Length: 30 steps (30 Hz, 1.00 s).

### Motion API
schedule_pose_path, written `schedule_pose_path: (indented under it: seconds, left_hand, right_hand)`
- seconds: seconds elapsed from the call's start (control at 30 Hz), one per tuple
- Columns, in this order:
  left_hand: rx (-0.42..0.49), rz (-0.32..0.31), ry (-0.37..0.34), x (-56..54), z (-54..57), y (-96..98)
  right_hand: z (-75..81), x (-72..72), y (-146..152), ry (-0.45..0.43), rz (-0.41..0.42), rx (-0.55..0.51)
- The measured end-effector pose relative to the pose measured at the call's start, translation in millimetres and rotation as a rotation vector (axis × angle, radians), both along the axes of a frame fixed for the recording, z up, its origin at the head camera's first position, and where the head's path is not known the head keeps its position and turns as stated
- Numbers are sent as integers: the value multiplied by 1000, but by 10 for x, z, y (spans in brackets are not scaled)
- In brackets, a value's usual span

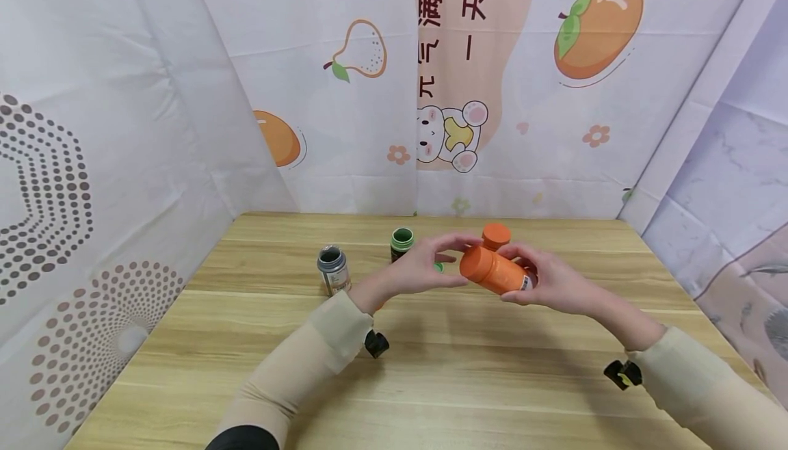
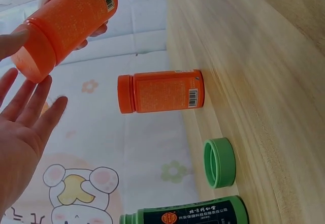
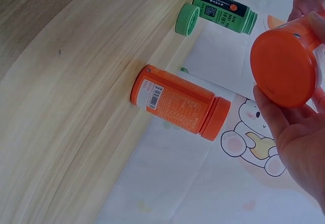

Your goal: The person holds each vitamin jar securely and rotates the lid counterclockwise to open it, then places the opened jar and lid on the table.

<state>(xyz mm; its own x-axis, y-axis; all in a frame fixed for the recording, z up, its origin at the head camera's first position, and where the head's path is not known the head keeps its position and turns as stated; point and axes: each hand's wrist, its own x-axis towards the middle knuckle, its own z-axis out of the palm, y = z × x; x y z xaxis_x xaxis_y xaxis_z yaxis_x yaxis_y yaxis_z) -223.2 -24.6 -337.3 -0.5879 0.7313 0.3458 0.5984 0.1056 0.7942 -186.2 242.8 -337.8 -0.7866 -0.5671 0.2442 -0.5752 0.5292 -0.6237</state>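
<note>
Above the table, my right hand (image 1: 557, 282) grips an orange bottle (image 1: 501, 273) by its body, with thumb and fingers on either side. The bottle is tilted, its orange cap (image 2: 33, 54) pointing toward my left hand (image 1: 421, 265). Thumb and fingertips of the left hand span that cap and touch its rim. In the right wrist view the base of the bottle faces the camera and the cap is hidden. A second orange bottle (image 2: 162, 91) with its cap on stands upright behind the hands.
An uncapped green bottle (image 3: 223, 11) stands near a loose green cap (image 2: 220, 163) on the wooden table (image 1: 492, 381). Farther left is an uncapped grey bottle (image 1: 335, 273). Something orange (image 1: 379, 307) shows partly under the left wrist. A printed curtain (image 1: 345, 128) hangs behind the table.
</note>
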Motion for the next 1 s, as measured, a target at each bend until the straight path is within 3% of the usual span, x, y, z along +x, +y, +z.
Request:
schedule_pose_path:
  seconds: [0.33, 0.83, 1.0]
  left_hand:
    - [-11, 34, -4, 0, -13, 17]
    - [15, 211, -118, 44, -46, 89]
    - [0, 190, -62, 14, -56, 67]
  right_hand:
    - [20, 19, -3, -13, -3, 5]
    - [-13, -5, 10, -19, -13, -5]
    - [-8, -5, 7, -25, -9, -19]
